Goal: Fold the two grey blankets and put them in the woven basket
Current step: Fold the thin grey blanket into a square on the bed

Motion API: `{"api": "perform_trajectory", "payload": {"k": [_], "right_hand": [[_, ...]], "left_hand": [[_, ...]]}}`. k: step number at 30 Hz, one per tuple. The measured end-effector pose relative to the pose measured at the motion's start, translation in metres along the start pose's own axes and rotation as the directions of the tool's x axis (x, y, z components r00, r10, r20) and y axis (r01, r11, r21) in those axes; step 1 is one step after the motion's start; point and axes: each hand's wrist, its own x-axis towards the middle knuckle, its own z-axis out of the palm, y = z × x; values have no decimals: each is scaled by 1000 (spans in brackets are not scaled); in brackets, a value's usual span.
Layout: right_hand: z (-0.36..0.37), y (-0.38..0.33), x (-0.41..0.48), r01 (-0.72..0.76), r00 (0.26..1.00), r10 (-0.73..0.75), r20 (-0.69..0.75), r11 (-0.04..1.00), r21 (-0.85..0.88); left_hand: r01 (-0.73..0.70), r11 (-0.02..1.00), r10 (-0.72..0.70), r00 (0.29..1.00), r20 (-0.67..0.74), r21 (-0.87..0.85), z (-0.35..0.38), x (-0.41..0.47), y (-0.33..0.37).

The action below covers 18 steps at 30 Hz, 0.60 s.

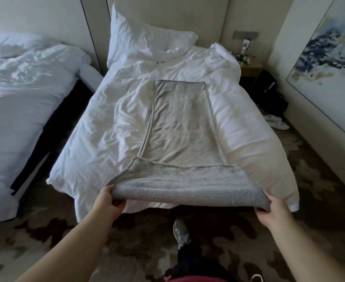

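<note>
Both hands lift the near end of a grey blanket on the bed.

The grey blanket (179,129) lies lengthwise on the white duvet (98,123), running toward 12 o'clock, its near edge turned back. The left hand (108,202) has its grip closed on the corner at 7 o'clock; the right hand (273,212) pinches the corner at 5 o'clock. A second bed (19,98) sits at 9 o'clock.
</note>
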Motion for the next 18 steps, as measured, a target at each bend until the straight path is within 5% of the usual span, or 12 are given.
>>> {"api": "perform_trajectory", "payload": {"k": [10, 18], "right_hand": [[-15, 18, -6, -6, 1000, 7, -18, 1000, 18], [34, 0, 34, -88, 994, 89, -65, 996, 10]], "left_hand": [[4, 997, 3, 997, -80, 79, -12, 0, -14], [28, 998, -25, 999, -48, 64, 48, 18, 16]]}}
